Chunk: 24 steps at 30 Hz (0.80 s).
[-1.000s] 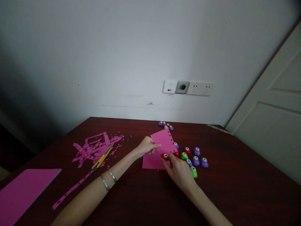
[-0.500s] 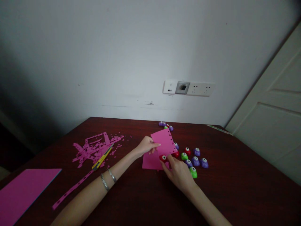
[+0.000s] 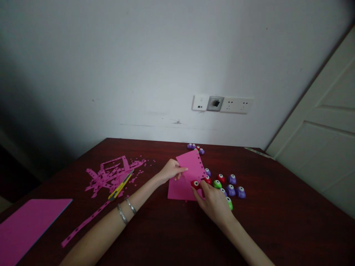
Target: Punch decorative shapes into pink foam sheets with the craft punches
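My left hand pinches the left edge of a pink sheet of paper, raised at a tilt, with small punched holes along its right edge. My right hand grips a small red craft punch between thumb and fingers at the sheet's lower edge. Whether the paper sits in the punch's slot, I cannot tell. Under them another pink sheet lies on the table. Beside my right hand stand several more punches, among them a green punch, a red punch and a purple punch.
On the dark red table, pink paper scraps and tiny cut-outs are heaped at the left, with a yellow utility knife on them. A punched pink strip and a pink pad lie nearer. Small punches stand by the wall.
The sheet in my left hand has shifted slightly left. My right hand and the red punch have moved a little to the right along the sheet's lower edge.
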### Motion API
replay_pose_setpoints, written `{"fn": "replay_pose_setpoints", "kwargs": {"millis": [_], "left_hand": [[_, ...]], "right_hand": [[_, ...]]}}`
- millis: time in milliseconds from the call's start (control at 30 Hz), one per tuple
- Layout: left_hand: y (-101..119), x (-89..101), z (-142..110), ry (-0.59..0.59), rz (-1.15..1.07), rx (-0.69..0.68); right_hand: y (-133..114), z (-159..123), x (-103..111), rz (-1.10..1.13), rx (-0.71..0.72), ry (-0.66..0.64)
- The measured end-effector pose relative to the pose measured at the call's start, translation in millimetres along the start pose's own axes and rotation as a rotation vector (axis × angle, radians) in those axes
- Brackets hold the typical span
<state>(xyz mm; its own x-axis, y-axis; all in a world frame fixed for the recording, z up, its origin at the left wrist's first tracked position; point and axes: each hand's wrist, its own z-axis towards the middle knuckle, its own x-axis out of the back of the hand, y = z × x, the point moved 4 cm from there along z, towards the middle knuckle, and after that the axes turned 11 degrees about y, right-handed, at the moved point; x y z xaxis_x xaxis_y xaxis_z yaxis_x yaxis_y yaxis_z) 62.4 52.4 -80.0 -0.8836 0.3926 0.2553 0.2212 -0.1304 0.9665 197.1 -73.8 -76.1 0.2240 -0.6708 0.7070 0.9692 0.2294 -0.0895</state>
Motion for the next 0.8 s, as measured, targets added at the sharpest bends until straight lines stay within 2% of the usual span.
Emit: {"fn": "replay_pose_setpoints", "kwargs": {"millis": [233,333,467,600,800], "left_hand": [[4,10.0,3,0.049,0.036,0.015],[5,13.2,5,0.04,0.017,0.002],[4,15.4,5,0.004,0.055,0.037],[-4,13.7,2,-0.073,0.099,0.082],[-19,6.9,-5,-0.142,0.104,0.163]], "right_hand": [[-5,-1,0,0.065,0.023,-0.049],[-10,-2,0,0.091,0.033,-0.084],[-8,1,5,0.094,0.024,-0.051],[13,10,18,0.041,-0.053,-0.006],[66,15,41,0.05,-0.282,-0.008]]}}
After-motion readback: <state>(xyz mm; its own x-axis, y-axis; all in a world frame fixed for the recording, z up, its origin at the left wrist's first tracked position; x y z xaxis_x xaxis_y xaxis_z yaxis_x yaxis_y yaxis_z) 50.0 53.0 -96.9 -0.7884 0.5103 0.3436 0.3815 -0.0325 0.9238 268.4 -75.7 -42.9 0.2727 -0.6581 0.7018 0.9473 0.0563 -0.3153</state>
